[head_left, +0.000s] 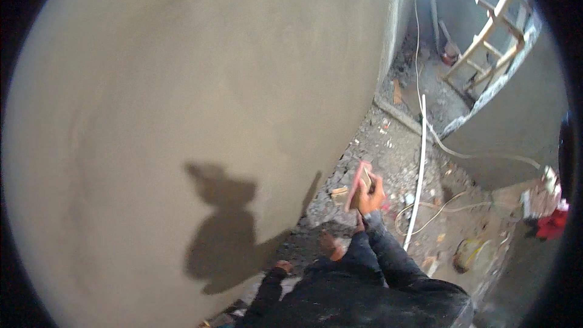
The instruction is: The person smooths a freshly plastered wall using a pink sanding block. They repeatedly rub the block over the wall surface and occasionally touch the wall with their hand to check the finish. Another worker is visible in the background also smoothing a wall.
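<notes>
My right hand [371,193] grips a pink plastering float [358,185] by its pale handle, held upright over the rubble floor beside the plastered wall [139,103]. Low at the bottom, my left hand [284,266] hangs near the base of that wall, its fingers too small and shadowed to read. The wall's grey surface looks smooth and carries my dark shadow. My feet [333,249] show below me on the rough ground.
A white pipe [422,146], loose cables and broken rubble [388,133] lie to my right. A wooden ladder [504,6] leans in the back recess, past a low rough-edged wall [510,109]. A bucket [470,254] and red item [552,222] sit at lower right.
</notes>
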Motion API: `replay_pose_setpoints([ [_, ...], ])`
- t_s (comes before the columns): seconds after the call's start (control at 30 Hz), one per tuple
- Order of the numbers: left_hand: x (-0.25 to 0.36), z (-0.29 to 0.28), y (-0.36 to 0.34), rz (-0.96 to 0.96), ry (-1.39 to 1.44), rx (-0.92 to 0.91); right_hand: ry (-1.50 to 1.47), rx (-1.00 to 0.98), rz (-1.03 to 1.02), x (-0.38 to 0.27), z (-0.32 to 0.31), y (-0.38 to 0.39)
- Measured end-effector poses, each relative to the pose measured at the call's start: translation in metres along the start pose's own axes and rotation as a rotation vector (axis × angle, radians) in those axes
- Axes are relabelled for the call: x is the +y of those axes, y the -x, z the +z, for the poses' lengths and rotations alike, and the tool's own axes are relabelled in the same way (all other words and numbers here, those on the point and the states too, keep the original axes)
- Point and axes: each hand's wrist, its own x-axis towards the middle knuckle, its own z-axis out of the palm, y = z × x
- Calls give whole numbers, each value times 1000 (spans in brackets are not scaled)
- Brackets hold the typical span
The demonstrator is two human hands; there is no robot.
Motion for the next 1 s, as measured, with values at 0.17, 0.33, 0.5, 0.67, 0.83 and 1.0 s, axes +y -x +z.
replay_pose_setpoints([
  [0.17,28,21,3,-28,64,114,-372,115,-402,-150,76,-181],
  [0.33,52,73,19,-61,230,250,-120,136,-403,-122,150,-186],
  [0.5,36,129,18,-101,288,377,-37,-608,-170,103,103,-4],
  [0.67,-7,200,38,-384,343,314,335,-722,114,240,15,24],
  [0.83,-11,330,41,-551,417,514,1459,-1376,-448,155,29,-112],
  [1.0,28,308,85,-610,335,269,1707,-1747,-782,168,24,-189],
])
